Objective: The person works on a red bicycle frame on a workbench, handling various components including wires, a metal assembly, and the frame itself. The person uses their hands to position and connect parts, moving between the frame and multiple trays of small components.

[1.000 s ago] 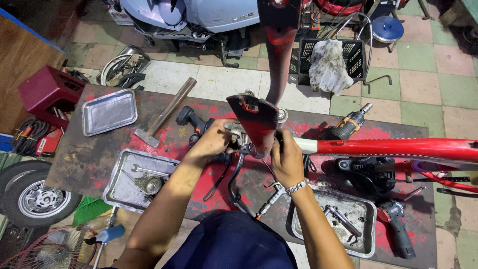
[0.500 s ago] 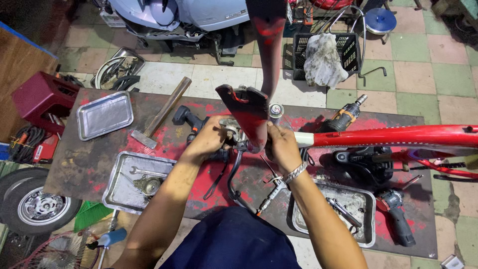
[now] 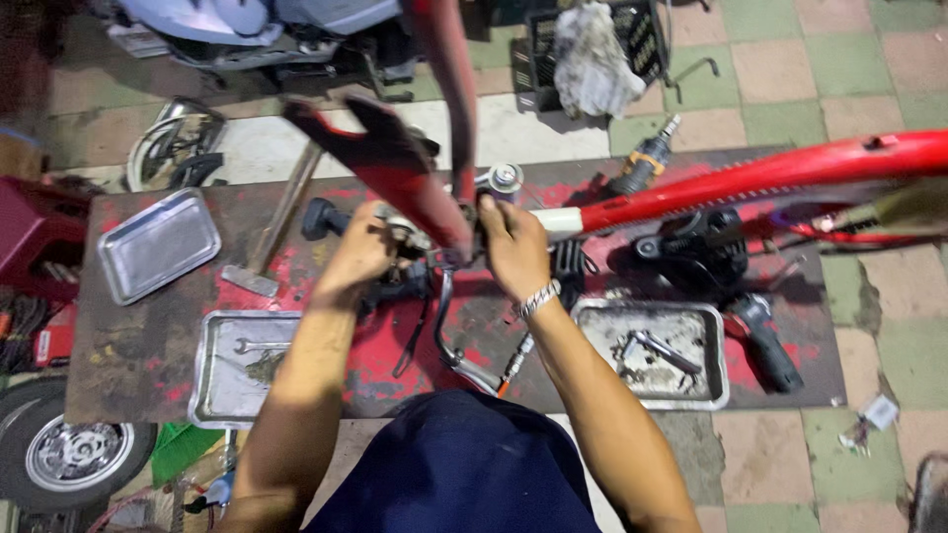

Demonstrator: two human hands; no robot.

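Observation:
A red bicycle frame (image 3: 750,178) lies across a dark mat, its red fork or stem part (image 3: 395,163) rising toward me. My left hand (image 3: 357,255) grips the metal fitting at the frame's head, just below that red part. My right hand (image 3: 513,247), with a silver bracelet on the wrist, is closed on the same joint from the right side. What either hand holds inside its fingers is hidden. A bent metal handlebar piece (image 3: 449,341) hangs below the joint.
Metal trays sit on the mat: one at left (image 3: 158,245), one near my left elbow (image 3: 222,390) with a wrench, one at right (image 3: 691,385) with tools. A hammer (image 3: 272,232), power drills (image 3: 765,345) and a wheel (image 3: 59,459) lie around. A scooter (image 3: 247,30) stands beyond.
The view has shifted closer to the joint. Both hands stay on the frame's head, and the red part has tilted slightly left.

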